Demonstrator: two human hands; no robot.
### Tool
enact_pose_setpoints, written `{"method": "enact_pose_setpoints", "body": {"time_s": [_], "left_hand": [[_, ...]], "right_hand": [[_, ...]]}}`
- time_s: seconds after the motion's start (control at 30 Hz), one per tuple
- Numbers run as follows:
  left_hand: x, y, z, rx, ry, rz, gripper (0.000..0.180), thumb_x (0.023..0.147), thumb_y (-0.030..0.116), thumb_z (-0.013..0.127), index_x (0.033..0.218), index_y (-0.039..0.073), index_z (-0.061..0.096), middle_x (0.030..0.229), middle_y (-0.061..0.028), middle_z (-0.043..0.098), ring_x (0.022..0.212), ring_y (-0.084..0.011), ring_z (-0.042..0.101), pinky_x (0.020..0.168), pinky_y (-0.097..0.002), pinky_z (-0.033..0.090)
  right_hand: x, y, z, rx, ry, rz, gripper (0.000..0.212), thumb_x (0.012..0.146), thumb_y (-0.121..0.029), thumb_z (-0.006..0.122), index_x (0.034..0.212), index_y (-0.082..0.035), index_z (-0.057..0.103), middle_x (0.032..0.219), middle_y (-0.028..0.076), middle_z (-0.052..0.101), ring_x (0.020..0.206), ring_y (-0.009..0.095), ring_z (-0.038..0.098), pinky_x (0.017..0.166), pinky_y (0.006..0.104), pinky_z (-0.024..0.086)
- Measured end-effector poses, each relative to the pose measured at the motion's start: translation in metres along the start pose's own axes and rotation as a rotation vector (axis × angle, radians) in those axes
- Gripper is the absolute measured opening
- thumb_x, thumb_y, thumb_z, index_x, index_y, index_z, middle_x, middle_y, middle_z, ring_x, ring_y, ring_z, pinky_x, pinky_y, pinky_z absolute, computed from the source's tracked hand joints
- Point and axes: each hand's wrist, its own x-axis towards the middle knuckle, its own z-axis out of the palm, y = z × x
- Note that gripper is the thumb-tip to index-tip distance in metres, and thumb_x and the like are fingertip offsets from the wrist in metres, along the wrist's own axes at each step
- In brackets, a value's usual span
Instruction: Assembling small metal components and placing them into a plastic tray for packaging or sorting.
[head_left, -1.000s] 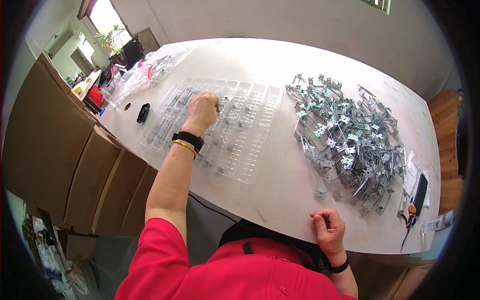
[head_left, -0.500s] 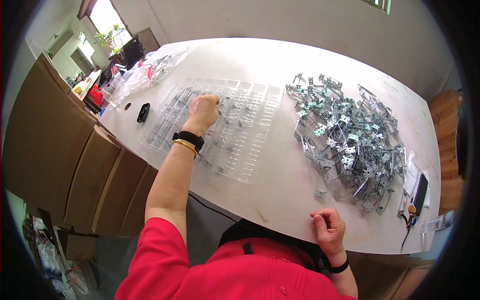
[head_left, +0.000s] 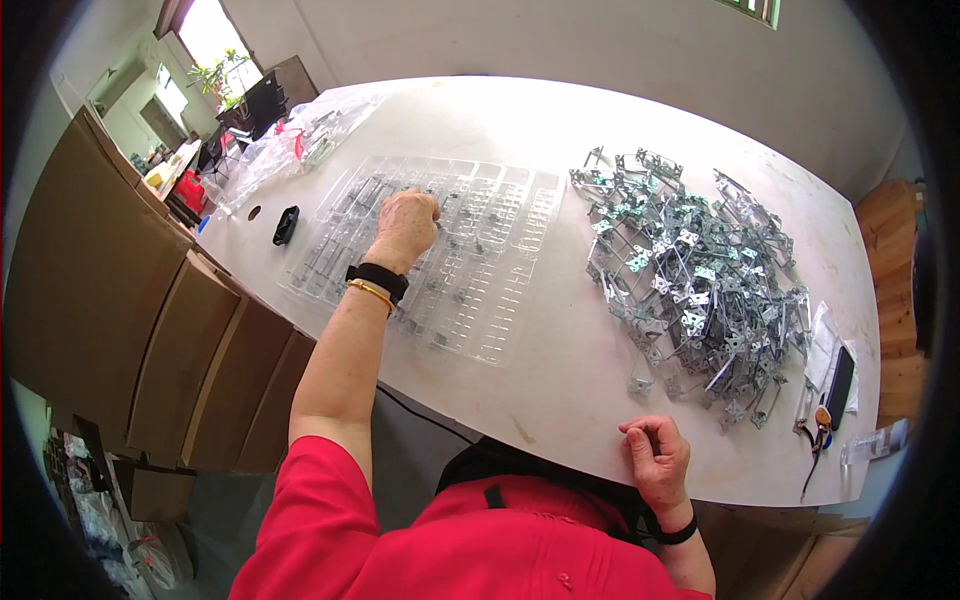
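My left hand [head_left: 408, 228] is over a clear plastic compartment tray [head_left: 500, 330], its fingers curled downward. The fingertips are hidden behind the hand, so what they pinch, if anything, does not show. Rows of grey metal parts [head_left: 365, 192] lie in the tray's left and upper slots. At the front edge of the table my right hand [head_left: 658, 462] rests with curled fingers, thumb against the index finger, and nothing visible in it. To its upper right is a large tangled heap of metal brackets with rods [head_left: 700, 285].
A black plastic piece [head_left: 286, 225] stands left of the tray on the white table [head_left: 540, 400]. Clear plastic bags [head_left: 290, 145] lie at the far left corner. Cable and a dark tool [head_left: 840, 385] sit at the right end. Cardboard boxes [head_left: 160, 340] line the left side.
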Motion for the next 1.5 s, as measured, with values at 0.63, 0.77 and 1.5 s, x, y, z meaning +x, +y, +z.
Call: {"method": "enact_pose_setpoints", "body": {"time_s": [0.63,0.77,1.5], "left_hand": [[-0.036,0.03,-0.03,-0.072,0.206,0.16,0.012,0.089,0.011,0.071,0.095,0.004,0.079,0.098,-0.0171,0.072,0.099,-0.0381,0.069,0.091,-0.0492,0.052],[-0.07,0.078,-0.052,-0.137,0.296,0.3,0.013,0.092,0.011,0.074,0.099,0.001,0.077,0.096,-0.0165,0.071,0.093,-0.0379,0.068,0.085,-0.0458,0.053],[-0.107,0.213,-0.007,-0.388,-0.102,0.609,0.037,0.092,0.011,0.073,0.126,0.0,0.064,0.114,-0.0208,0.066,0.108,-0.0405,0.065,0.093,-0.0481,0.052]], "right_hand": [[0.0,0.003,0.001,-0.044,0.026,-0.026,0.007,0.104,-0.009,0.071,0.106,-0.003,0.069,0.086,0.005,0.072,0.075,0.011,0.066,0.069,0.0264,0.052],[-0.001,0.004,-0.002,-0.041,0.006,-0.003,0.008,0.104,-0.009,0.071,0.106,-0.002,0.069,0.088,0.005,0.074,0.076,0.01,0.065,0.069,0.0258,0.052],[0.0,0.011,0.0,-0.043,0.028,-0.125,0.008,0.1,-0.006,0.074,0.103,-0.003,0.068,0.086,0.011,0.071,0.072,0.021,0.068,0.066,0.0321,0.053]]}}
